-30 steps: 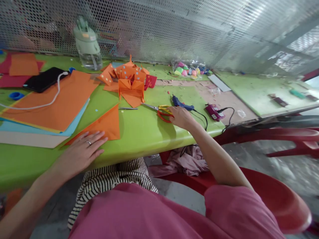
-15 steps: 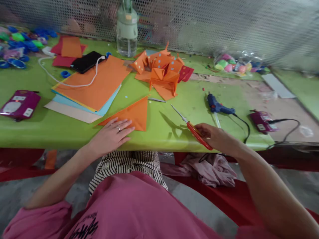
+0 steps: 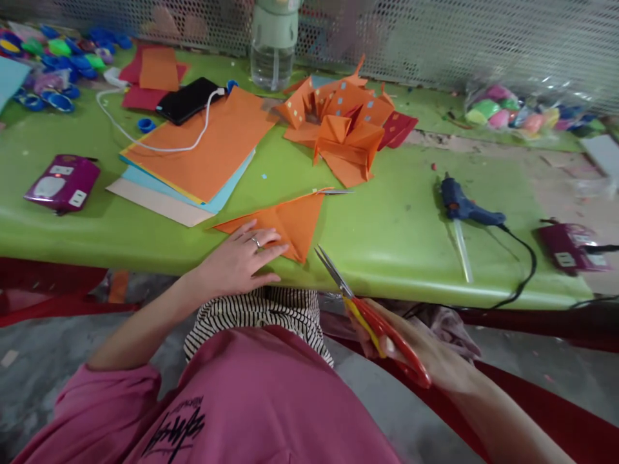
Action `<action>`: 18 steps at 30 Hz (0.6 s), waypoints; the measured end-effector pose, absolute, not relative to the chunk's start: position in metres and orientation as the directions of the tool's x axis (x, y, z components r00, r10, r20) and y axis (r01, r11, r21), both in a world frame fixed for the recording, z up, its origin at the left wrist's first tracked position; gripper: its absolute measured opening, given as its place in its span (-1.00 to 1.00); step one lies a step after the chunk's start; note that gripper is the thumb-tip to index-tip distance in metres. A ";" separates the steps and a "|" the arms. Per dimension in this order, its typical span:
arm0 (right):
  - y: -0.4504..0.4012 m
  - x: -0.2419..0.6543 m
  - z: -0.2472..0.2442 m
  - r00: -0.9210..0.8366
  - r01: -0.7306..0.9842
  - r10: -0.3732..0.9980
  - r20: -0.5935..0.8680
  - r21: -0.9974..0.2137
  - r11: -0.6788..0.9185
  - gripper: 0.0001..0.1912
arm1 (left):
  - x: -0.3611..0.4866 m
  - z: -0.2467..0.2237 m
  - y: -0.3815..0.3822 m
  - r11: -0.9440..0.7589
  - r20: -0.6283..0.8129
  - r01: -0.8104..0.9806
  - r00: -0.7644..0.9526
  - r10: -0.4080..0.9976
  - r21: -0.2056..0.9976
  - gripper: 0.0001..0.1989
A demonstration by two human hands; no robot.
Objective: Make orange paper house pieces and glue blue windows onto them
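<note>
My left hand lies with its fingers spread on a folded orange paper triangle, holding nothing. Red-and-yellow-handled scissors are in my right hand, just off the table's front edge. Their blades are slightly apart and point up and left, close to the triangle's lower right corner but not touching it. A thin metal blade or tweezers tip sticks out by the triangle's top corner; the rest of it is hidden. Folded orange paper pieces, some dotted, stand in a heap behind.
Coloured paper sheets carry a black phone and white cable. A water bottle stands at the back. On the right lie a blue glue gun with its cord, a purple power socket and bagged colourful balls. Another purple socket sits left.
My right hand has brought the scissors left and down, from over the table to its front edge near the paper triangle. My left hand stays on the triangle. The view has shifted.
</note>
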State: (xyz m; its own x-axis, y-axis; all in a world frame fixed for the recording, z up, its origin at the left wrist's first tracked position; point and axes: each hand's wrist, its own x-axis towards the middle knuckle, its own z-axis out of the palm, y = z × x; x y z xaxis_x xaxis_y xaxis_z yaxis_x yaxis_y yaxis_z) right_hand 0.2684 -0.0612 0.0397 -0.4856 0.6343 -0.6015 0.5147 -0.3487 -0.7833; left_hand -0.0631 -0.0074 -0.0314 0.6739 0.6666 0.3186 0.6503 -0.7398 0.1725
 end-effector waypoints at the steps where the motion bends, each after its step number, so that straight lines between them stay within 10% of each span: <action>1: -0.065 0.268 0.038 -0.493 0.533 0.623 -0.608 -0.777 -0.336 -0.38 | -0.062 -0.032 -0.008 -0.743 0.329 0.646 0.674 0.662 0.172 -0.42; 18: -0.069 0.254 0.030 -0.526 0.597 0.598 -0.604 -0.764 -0.246 -0.42 | -0.057 -0.034 -0.008 -0.742 0.343 0.651 0.669 0.660 0.160 -0.56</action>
